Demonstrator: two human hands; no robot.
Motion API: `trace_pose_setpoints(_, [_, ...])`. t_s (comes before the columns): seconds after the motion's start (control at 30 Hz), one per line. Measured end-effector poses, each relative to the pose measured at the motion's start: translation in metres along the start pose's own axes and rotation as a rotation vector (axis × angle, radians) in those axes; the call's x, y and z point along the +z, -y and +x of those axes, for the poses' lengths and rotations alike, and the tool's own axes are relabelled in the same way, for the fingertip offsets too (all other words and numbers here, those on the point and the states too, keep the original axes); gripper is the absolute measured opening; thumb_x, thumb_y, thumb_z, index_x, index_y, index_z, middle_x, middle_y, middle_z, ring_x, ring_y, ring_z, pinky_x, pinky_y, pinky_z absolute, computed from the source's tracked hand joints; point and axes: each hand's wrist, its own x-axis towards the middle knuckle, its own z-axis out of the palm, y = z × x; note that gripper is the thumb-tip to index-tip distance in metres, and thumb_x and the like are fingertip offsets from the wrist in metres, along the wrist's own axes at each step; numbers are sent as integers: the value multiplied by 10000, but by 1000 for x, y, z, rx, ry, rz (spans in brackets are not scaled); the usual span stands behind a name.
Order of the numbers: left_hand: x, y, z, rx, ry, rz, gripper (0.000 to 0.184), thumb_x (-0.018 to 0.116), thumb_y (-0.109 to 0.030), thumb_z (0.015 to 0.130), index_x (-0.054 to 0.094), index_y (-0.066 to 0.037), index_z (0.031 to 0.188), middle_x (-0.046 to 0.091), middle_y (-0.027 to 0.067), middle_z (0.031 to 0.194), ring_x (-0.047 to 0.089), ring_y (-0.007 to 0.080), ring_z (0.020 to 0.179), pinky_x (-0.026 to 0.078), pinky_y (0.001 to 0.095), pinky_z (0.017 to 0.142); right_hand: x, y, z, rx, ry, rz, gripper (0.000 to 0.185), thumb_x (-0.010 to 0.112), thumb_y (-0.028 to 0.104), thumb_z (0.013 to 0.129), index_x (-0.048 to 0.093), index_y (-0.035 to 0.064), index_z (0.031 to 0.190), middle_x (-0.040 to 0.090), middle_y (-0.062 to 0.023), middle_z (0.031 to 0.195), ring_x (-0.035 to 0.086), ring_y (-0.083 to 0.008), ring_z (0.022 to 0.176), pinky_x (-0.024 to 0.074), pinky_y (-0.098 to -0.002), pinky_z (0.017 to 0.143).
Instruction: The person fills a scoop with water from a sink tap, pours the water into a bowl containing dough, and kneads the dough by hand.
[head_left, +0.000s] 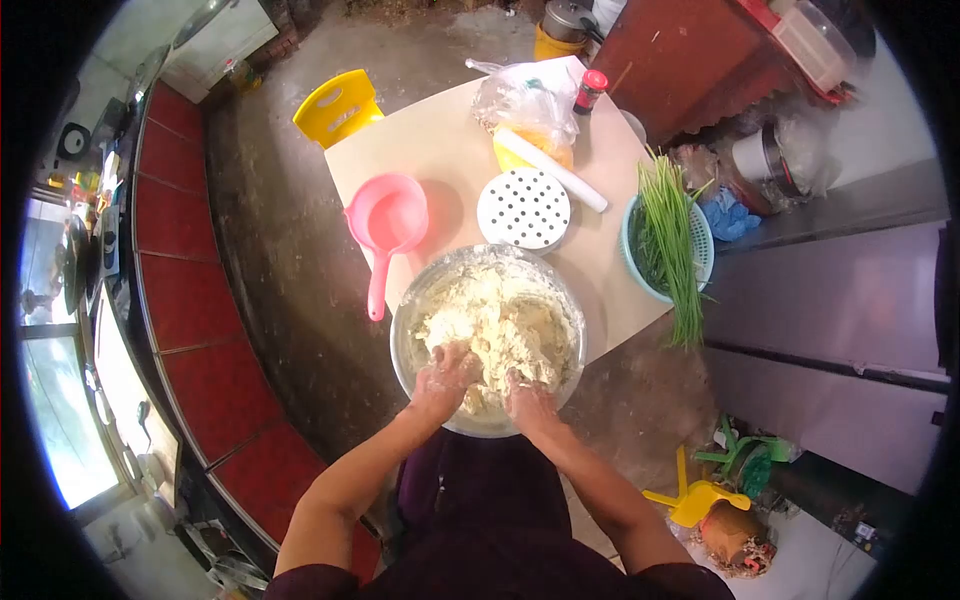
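Note:
A large metal basin [578, 372] at the table's near edge holds shaggy, crumbly dough [490, 315], with floury smears up its inner wall. Both hands are inside the basin, coated in flour. My left hand [447, 380] presses into the dough's near left side, its fingers curled over it. At the near right, my right hand [530, 400] grips the dough, with its fingertips partly buried. Left of the basin lies a pink ladle-shaped dipper [390, 212], its handle pointing toward me. Just beyond the basin is a white, black-dotted round lid or plate [523, 208].
On the table [445, 125] are a white rolling pin [550, 168], a plastic bag [530, 105] and a red-capped jar [591, 90]. A blue basket [628, 250] of long green stalks [672, 240] stands at the right edge. A yellow chair [338, 108] is beyond the left corner.

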Motion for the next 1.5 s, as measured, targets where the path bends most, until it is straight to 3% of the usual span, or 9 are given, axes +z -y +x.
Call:
trace_pose_setpoints(0.1, [15,6,16,-118,210,-82,332,515,-139,820,533,-172,1150,426,129,1295,551,377,1027,533,400,755,35,-7,21,-30,-70,-46,413,473,192,865,506,18,1238,637,-224,947,599,-377,954,469,-484,844])
trace_pose_setpoints(0.33, [101,20,65,14,420,21,188,543,-169,800,715,-145,870,690,77,843,636,248,903,499,377,741,40,-14,55,-10,-18,-72,174,521,90,770,669,8,730,648,-186,777,650,-342,745,521,-425,707])
trace_pose_setpoints(0.5, [116,11,80,-268,145,-81,173,531,-185,782,693,-127,762,668,90,815,624,266,815,478,410,760,49,-34,72,-198,-102,-92,181,524,83,756,668,10,675,650,-170,725,656,-324,743,513,-423,681])
trace_pose_setpoints(0.73, [63,-17,66,-477,356,-249,311,447,-202,888,583,-134,1159,641,162,1027,615,279,929,437,386,868,0,-27,79,-66,380,250,316,627,219,737,642,-1,962,645,-227,941,626,-349,896,497,-413,778])
trace_pose_setpoints(0.8, [81,-17,39,-472,78,-590,330,426,-222,898,579,-132,1176,620,190,1072,609,306,944,424,391,902,-28,-33,58,-81,407,667,432,653,274,734,602,8,1070,633,-237,987,611,-362,928,491,-408,804])
trace_pose_setpoints(1.07, [75,16,-5,-836,-462,-820,757,690,-127,770,288,-27,1404,430,231,1347,502,311,1179,412,359,970,-57,-56,31,-284,28,453,551,639,232,793,452,38,1274,604,-231,1076,581,-357,1012,476,-389,830])
trace_pose_setpoints(1.2, [78,35,15,-1095,-399,-1726,949,784,-209,726,186,-18,1437,477,159,1304,533,248,1109,486,346,839,-44,-73,81,15,137,821,684,648,254,804,342,5,1363,599,-149,1126,582,-262,1004,472,-380,839])
trace_pose_setpoints(1.37, [73,52,39,-1089,-334,-1951,778,795,-105,650,402,27,1309,590,156,1137,612,235,944,519,354,760,8,-104,196,377,510,999,605,619,311,845,432,14,1338,577,-82,1163,562,-171,987,473,-338,815])
trace_pose_setpoints(1.5, [100,39,52,-1070,-449,-2105,566,743,6,622,535,37,1148,639,156,1025,628,225,893,533,366,745,-17,-103,184,112,381,1048,447,628,218,825,553,-10,1203,606,-96,1133,578,-184,1017,485,-339,828])
